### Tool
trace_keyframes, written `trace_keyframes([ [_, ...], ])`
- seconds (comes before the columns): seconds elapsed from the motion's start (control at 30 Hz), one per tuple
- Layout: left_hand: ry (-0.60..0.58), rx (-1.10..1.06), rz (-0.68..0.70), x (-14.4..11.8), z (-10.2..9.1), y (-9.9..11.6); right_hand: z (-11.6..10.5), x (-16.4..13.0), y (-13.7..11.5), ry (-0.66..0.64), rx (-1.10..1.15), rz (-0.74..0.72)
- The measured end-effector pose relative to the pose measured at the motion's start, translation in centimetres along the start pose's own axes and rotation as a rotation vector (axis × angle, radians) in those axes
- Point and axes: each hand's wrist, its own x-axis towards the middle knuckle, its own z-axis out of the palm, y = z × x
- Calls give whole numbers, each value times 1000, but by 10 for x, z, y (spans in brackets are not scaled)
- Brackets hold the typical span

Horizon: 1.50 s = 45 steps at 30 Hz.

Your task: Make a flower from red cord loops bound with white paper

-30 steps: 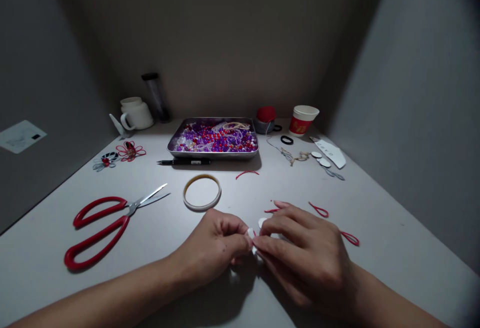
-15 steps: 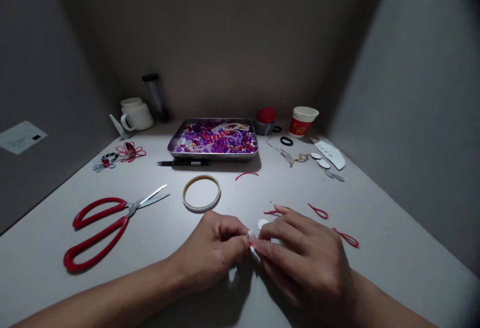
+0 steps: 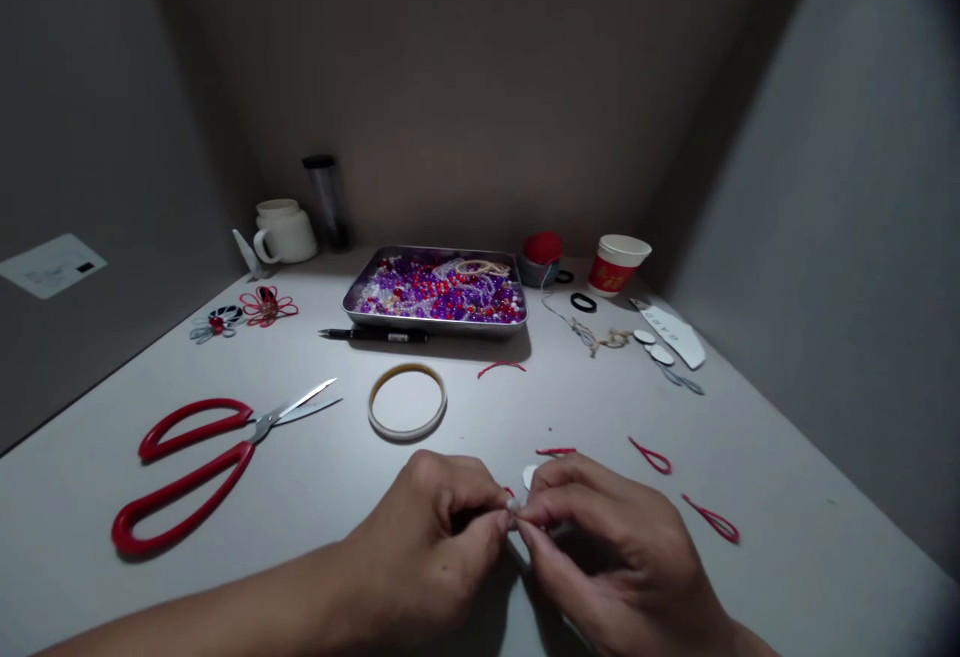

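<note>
Fingertips of both hands meet over the near edge of the bench: the left hand [image 3: 435, 527] and the right hand [image 3: 607, 547] are curled, thumb and forefinger pressed together on a small white piece [image 3: 513, 505] held between them just above the matte pale surface, with a sliver of red showing at the pinch; what the piece is made of is too small to tell. Just beyond the right knuckles a flat white oval disc [image 3: 529, 475] lies on the bench, and a short red cord snippet [image 3: 556, 451] lies near it. Two thin red cord loops [image 3: 649, 454] lie toward the right edge, the nearer one closer to the wrist. A ring of tape [image 3: 407, 401], round with a tan inner face, sits flat in the middle of the bench. Long scissors [image 3: 202, 457] with glossy red handles and bright steel blades, slightly parted, lie toward the left edge. A shallow rectangular metal tray [image 3: 436, 322] heaped with purple, red and clear beads stands toward the far edge, a black pen [image 3: 373, 335] lying along its near side. A red and white paper cup [image 3: 617, 264] stands at the far right corner, a white ceramic jug [image 3: 285, 231] at the far left corner
</note>
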Motion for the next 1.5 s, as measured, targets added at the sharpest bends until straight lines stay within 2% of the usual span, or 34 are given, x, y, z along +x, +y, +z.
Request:
trace_keyframes([
  [0.2,-22,-323,-221,5,2,-3,2,1,1,29,13,-31],
  [0.33,-13,-379,-270,6,3,-3,2,0,1,6,27,-15],
  [0.47,-20,-324,-230,4,2,-4,4,0,1,-25,50,84],
  [0.63,9,-84,-42,4,0,-2,6,0,0,18,79,115],
  [0.77,13,35,66,2,1,-1,7,-2,-2,-2,116,176],
  [1.17,46,73,39,-1,1,1,13,-8,1,-16,133,187],
  [1.27,43,37,2,1,0,2,11,-8,-2,-43,155,270],
  [1.43,71,-38,-50,3,-2,0,1,2,-5,-57,372,593],
  [1.5,91,-41,-30,3,-2,-1,-3,8,-5,-132,481,700],
])
